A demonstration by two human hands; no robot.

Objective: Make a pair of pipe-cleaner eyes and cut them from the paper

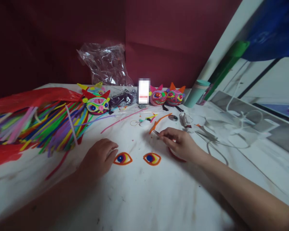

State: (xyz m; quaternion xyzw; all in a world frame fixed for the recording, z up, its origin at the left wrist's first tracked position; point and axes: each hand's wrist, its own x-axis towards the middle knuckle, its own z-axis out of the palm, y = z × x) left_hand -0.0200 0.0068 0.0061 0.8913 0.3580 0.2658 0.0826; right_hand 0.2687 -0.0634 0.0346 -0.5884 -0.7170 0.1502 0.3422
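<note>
Two paper eyes [137, 158] are lying near centre on the table [144, 199]; strips [38, 128] are sprawling left, masks [167, 96] sitting far behind, a cup [195, 93] leaning right.

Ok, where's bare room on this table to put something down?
The near edge of the table, in front of the two paper eyes and between the hands, is bare. The left side is crowded with colored strips. The back holds masks, and white cords fill the right.
</note>
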